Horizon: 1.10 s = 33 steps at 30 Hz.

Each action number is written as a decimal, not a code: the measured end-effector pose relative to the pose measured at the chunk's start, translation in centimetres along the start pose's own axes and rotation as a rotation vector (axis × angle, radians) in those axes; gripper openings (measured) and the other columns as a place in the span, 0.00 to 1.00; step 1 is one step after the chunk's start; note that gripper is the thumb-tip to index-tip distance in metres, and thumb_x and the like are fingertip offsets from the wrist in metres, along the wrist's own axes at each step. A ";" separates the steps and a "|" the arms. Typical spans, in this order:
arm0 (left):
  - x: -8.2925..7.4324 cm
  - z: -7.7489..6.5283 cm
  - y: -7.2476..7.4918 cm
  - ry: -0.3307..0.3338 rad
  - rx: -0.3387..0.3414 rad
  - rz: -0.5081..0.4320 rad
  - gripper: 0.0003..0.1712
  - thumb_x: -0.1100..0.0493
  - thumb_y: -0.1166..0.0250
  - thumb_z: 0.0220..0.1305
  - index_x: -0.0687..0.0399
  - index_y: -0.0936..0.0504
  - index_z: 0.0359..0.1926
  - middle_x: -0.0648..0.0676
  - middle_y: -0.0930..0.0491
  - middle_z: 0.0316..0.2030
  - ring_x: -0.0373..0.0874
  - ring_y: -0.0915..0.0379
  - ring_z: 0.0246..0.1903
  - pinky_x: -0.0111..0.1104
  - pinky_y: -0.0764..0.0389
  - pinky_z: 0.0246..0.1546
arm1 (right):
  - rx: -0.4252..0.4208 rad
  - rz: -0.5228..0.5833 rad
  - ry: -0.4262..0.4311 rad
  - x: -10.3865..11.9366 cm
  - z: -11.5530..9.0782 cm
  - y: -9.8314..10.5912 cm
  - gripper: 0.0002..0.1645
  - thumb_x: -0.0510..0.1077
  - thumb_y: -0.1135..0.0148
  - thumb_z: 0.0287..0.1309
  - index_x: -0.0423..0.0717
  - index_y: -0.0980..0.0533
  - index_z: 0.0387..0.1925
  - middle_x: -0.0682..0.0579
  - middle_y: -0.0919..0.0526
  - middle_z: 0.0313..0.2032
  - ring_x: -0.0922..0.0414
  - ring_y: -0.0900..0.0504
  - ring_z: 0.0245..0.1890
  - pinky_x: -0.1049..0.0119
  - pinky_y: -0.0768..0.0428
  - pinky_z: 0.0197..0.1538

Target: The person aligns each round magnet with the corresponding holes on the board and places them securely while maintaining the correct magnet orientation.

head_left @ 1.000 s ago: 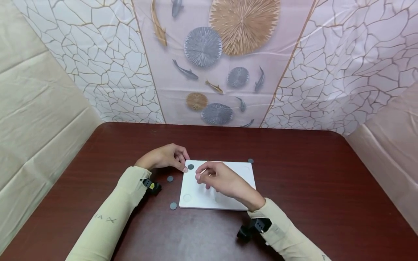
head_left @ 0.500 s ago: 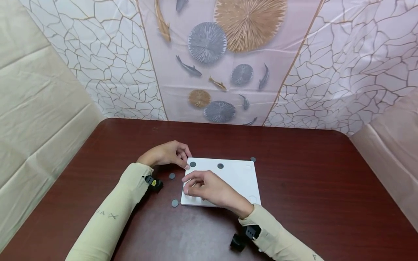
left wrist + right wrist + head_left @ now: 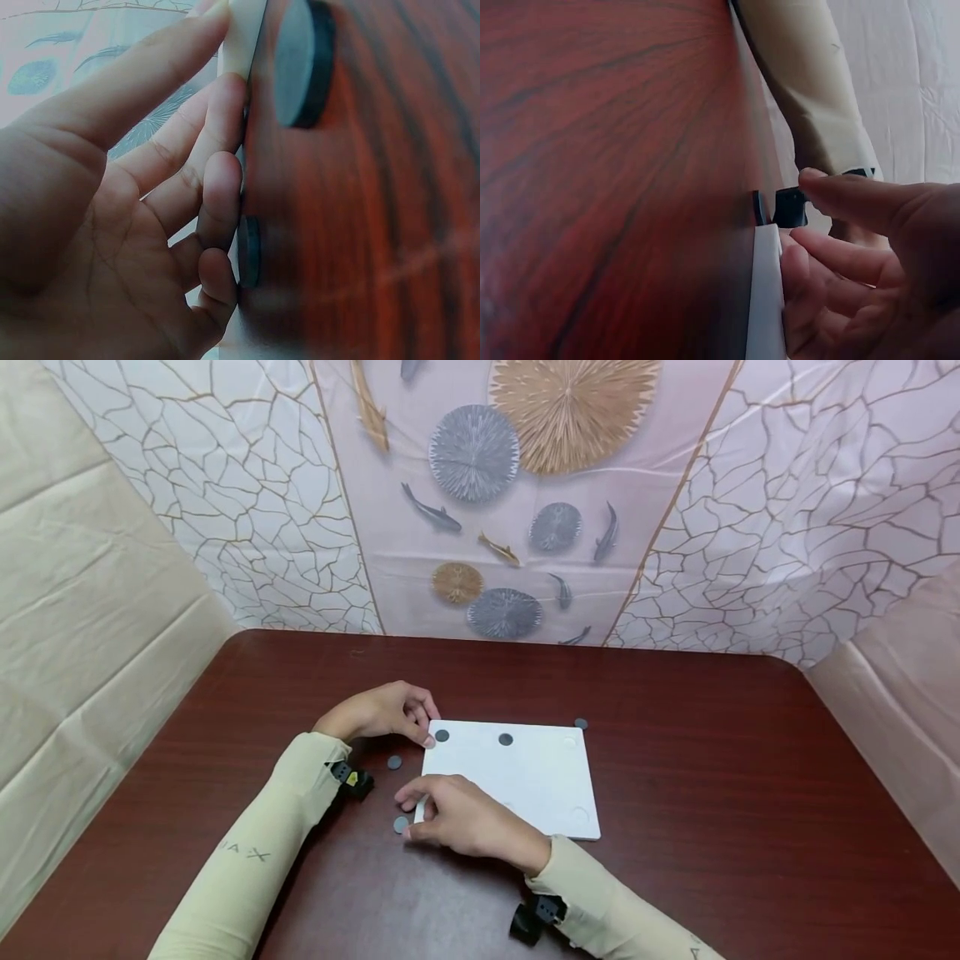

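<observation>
A white board (image 3: pixel 517 772) with round recesses lies flat on the table. Two dark grey discs (image 3: pixel 506 739) sit in it along its far side. My left hand (image 3: pixel 386 710) holds the far left corner, thumb on top and fingers curled against the edge. Over the near left corner, my right hand (image 3: pixel 468 818) has thumb and fingers spread apart. Between those fingertips lies a loose grey disc (image 3: pixel 401 825) on the table, apparently not gripped. Another loose disc (image 3: pixel 394 762) rests left of the board; the left wrist view shows it large as a thick disc (image 3: pixel 304 64).
One more grey disc (image 3: pixel 581 723) lies at the board's far right corner. Small black cameras (image 3: pixel 527 925) are strapped at both wrists. The brown table (image 3: pixel 712 793) reaches back to a patterned cloth wall (image 3: pixel 555 531).
My right hand has moved left and nearer, off the middle of the board to the loose disc. A second disc now shows in the board's far row. My left hand keeps its hold.
</observation>
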<state>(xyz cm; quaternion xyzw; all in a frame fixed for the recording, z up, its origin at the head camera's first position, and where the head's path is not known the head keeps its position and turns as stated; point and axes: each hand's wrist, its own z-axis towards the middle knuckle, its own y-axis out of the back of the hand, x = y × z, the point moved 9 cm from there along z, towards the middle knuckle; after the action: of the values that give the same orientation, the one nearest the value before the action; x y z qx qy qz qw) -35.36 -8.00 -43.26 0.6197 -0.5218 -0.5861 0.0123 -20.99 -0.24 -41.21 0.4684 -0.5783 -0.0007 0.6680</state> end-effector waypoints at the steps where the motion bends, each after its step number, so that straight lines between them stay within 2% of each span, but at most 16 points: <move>1: -0.1 0.0 0.0 -0.003 0.002 0.000 0.18 0.55 0.19 0.60 0.52 0.14 0.48 0.49 0.13 0.36 0.43 0.19 0.39 0.37 0.22 0.48 | -0.009 -0.041 0.007 0.2 0.0 0.0 0.17 0.40 0.24 0.63 0.44 0.16 0.53 0.56 0.13 0.43 0.68 0.23 0.34 0.72 0.23 0.42; 7: 0.0 0.1 -0.1 -0.014 0.005 -0.006 0.18 0.55 0.19 0.60 0.52 0.15 0.48 0.49 0.13 0.36 0.43 0.19 0.39 0.37 0.23 0.49 | -0.052 -0.326 0.018 0.8 -0.1 -0.5 0.18 0.46 0.22 0.61 0.52 0.15 0.51 0.63 0.19 0.41 0.68 0.23 0.38 0.70 0.22 0.44; 10: -0.2 0.1 -0.2 -0.018 0.006 -0.007 0.18 0.55 0.20 0.61 0.53 0.14 0.48 0.49 0.13 0.36 0.42 0.20 0.39 0.37 0.23 0.49 | -0.055 -0.392 0.022 0.9 -0.1 -0.7 0.17 0.46 0.22 0.60 0.53 0.15 0.50 0.63 0.21 0.40 0.67 0.23 0.38 0.70 0.23 0.42; 23: -0.3 -0.2 -0.1 -0.017 0.002 -0.018 0.18 0.56 0.20 0.61 0.53 0.15 0.48 0.49 0.13 0.35 0.43 0.19 0.39 0.38 0.22 0.48 | -0.106 -0.391 -0.008 0.8 0.0 -0.5 0.10 0.48 0.21 0.60 0.59 0.11 0.43 0.67 0.19 0.36 0.69 0.21 0.36 0.68 0.23 0.37; 33: -0.3 -0.1 -0.1 -0.026 -0.004 -0.010 0.18 0.55 0.20 0.60 0.54 0.15 0.48 0.49 0.13 0.35 0.43 0.20 0.38 0.37 0.23 0.47 | -0.125 -0.439 0.004 0.8 0.0 -0.7 0.06 0.49 0.22 0.61 0.61 0.13 0.39 0.67 0.21 0.35 0.70 0.22 0.34 0.67 0.24 0.35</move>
<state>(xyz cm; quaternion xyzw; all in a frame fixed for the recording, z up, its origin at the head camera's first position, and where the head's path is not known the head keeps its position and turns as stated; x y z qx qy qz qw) -35.11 -7.84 -43.11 0.6148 -0.5175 -0.5952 0.0040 -20.35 -1.04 -41.04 0.5407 -0.4601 -0.1812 0.6806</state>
